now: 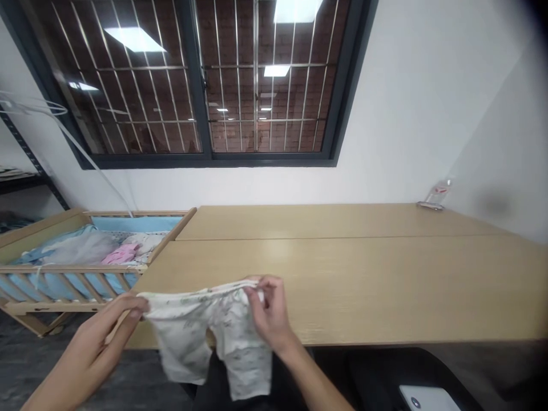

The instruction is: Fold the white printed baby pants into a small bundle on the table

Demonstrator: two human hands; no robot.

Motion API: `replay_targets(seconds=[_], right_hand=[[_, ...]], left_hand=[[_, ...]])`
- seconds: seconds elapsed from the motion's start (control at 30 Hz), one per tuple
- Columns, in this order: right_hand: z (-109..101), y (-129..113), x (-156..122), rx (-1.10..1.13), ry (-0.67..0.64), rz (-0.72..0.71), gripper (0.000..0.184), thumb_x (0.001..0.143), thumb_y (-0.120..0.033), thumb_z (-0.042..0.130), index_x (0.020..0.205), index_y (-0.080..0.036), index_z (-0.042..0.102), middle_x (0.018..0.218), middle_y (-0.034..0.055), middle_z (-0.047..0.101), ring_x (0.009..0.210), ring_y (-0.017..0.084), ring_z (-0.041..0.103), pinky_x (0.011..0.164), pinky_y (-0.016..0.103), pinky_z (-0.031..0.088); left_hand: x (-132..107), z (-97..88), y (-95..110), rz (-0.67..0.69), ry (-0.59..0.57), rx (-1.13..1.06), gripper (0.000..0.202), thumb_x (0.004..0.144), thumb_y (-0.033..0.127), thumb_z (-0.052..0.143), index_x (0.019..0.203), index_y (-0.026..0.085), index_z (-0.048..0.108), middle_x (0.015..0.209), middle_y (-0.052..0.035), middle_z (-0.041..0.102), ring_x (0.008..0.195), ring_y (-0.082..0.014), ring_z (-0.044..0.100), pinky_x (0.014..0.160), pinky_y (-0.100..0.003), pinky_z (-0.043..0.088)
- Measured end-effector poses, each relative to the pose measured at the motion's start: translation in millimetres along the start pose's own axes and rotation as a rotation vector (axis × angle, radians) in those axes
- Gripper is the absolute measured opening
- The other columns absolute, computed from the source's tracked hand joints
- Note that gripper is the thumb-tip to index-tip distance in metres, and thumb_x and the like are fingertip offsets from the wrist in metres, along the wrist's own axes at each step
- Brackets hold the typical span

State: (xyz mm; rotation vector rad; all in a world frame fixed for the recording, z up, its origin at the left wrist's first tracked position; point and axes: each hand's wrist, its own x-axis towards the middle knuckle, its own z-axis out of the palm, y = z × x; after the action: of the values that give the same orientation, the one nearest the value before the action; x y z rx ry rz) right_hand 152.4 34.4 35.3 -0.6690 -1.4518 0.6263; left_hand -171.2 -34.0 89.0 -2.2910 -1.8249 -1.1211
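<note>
Left hand (105, 337) at 8 o'clock and right hand (272, 311) at 6 pinch wrinkled, printed cloth pants (182, 342) by the waistband; smooth wood-look table (406, 285), 4 o'clock.

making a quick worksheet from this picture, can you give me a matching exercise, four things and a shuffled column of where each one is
Things
1. patterned pants
2. pink cloth
3. window
4. clear object

Places
A. inside the wooden crib
B. at the back right of the table
C. held at the waistband by the left hand and right hand
D. in the white wall, above table height

Right pairs: 1-C, 2-A, 3-D, 4-B
</note>
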Motion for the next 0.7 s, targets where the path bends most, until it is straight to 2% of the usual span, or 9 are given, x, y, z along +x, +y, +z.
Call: replay_targets(seconds=[0.07,0.17,0.27,0.37,0.43,0.53,0.63,0.7], right_hand=[[-19,-5,26,-0.081,0.055,-0.076,0.012,0.098,-0.022,0.057,0.108,-0.025,0.050,0.104,0.0063,0.067,0.095,0.019,0.067,0.083,0.032,0.053],[-48,-7,62,-0.275,0.005,-0.203,0.014,0.098,-0.015,0.051,0.103,-0.024,0.060,0.105,0.0060,0.069,0.096,0.019,0.067,0.083,0.031,0.053],[-73,12,92,-0.428,-0.052,-0.277,0.024,0.096,-0.013,0.047,0.101,-0.023,0.067,0.106,0.0068,0.070,0.100,0.020,0.066,0.088,0.034,0.052],[-91,58,113,-0.534,-0.123,-0.167,0.026,0.094,-0.013,0.045,0.098,-0.021,0.070,0.100,0.0067,0.071,0.099,0.022,0.066,0.091,0.036,0.050],[-99,97,121,-0.556,-0.178,-0.002,0.026,0.090,-0.013,0.045,0.094,-0.020,0.070,0.096,0.0062,0.073,0.095,0.022,0.066,0.089,0.035,0.051],[-106,150,124,-0.577,-0.256,0.230,0.028,0.085,-0.009,0.044,0.089,-0.018,0.070,0.093,0.0057,0.075,0.089,0.020,0.068,0.085,0.031,0.052],[-108,181,120,-0.597,-0.299,0.285,0.030,0.083,-0.007,0.044,0.088,-0.018,0.071,0.091,0.0065,0.076,0.087,0.020,0.070,0.085,0.032,0.054],[-110,190,116,-0.608,-0.302,0.282,0.031,0.083,-0.007,0.046,0.093,-0.017,0.073,0.099,0.0088,0.076,0.099,0.022,0.070,0.092,0.035,0.053]], left_hand=[[27,10.9,16,0.064,-0.065,-0.091,0.029,0.098,0.049,0.045,0.107,0.029,0.064,0.111,-0.0040,0.072,0.105,-0.0244,0.067,0.089,-0.031,0.054],[68,36.1,37,0.055,-0.144,-0.133,0.034,0.099,0.050,0.045,0.118,0.027,0.060,0.119,-0.0067,0.067,0.109,-0.0249,0.064,0.091,-0.033,0.052],[105,70.8,48,0.044,-0.259,-0.187,0.041,0.098,0.055,0.043,0.124,0.026,0.056,0.123,-0.0070,0.064,0.108,-0.0244,0.063,0.093,-0.036,0.051],[136,117.2,45,0.019,-0.389,-0.207,0.046,0.098,0.058,0.038,0.124,0.022,0.053,0.124,-0.0094,0.062,0.105,-0.0246,0.064,0.090,-0.037,0.053],[153,152.4,38,-0.005,-0.466,-0.129,0.044,0.099,0.054,0.036,0.121,0.021,0.054,0.127,-0.0108,0.061,0.107,-0.0245,0.064,0.091,-0.037,0.052],[169,201.4,26,-0.032,-0.506,-0.056,0.037,0.096,0.044,0.041,0.116,0.018,0.056,0.123,-0.0133,0.064,0.109,-0.0256,0.064,0.093,-0.036,0.051],[171,234.9,17,-0.037,-0.515,0.017,0.036,0.093,0.040,0.046,0.117,0.015,0.058,0.121,-0.0157,0.065,0.115,-0.0285,0.062,0.097,-0.038,0.049],[166,247.9,15,-0.029,-0.501,0.074,0.039,0.093,0.039,0.047,0.121,0.014,0.058,0.126,-0.0186,0.063,0.123,-0.0317,0.059,0.102,-0.041,0.046]])
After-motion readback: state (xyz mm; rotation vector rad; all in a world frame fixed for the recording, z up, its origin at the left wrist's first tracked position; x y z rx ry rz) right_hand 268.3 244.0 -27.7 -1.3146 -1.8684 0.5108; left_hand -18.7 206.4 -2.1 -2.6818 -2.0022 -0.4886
